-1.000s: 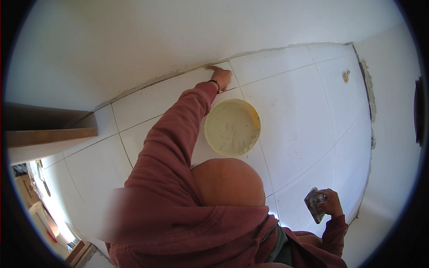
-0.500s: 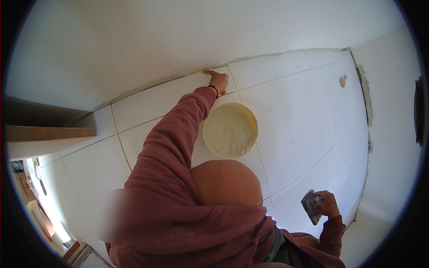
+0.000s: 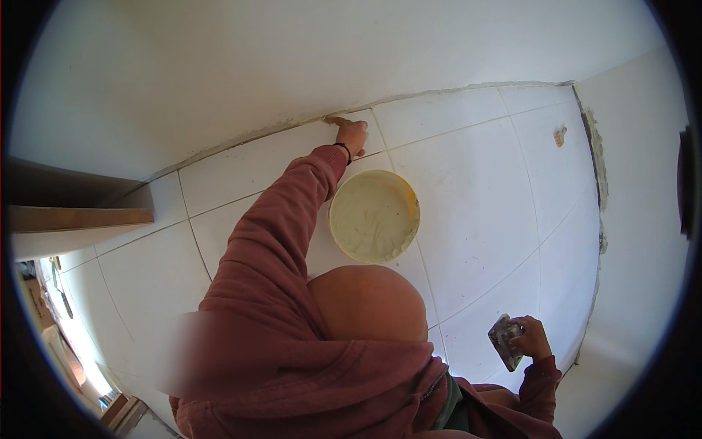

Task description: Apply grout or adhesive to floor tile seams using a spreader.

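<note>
My left hand point(image 3: 352, 134) reaches forward to the joint point(image 3: 285, 124) where the white wall meets the tiled floor. Its index finger is stretched out with the tip at the joint, the other fingers look curled, and nothing is seen in it. Just behind it on the floor stands a round tub point(image 3: 417, 212) of pale, creamy paste point(image 3: 373, 216), yellow smeared inside its rim. Low at the right, my right hand point(image 3: 534, 338) grips a flat, four-sided tool point(image 3: 504, 342) smeared grey; its exact kind I cannot tell.
My bare knee point(image 3: 369, 300) is close behind the tub. A brown wooden board point(image 3: 80, 218) juts in at the left. A rough, crumbling gap point(image 3: 596, 161) runs along the right wall's foot. A small tan lump or patch point(image 3: 560, 136) is on the tiles there.
My left hand has slid a little to the left along the wall joint, finger still stretched out. My right hand keeps its hold on the flat tool. The whole view has shifted slightly.
</note>
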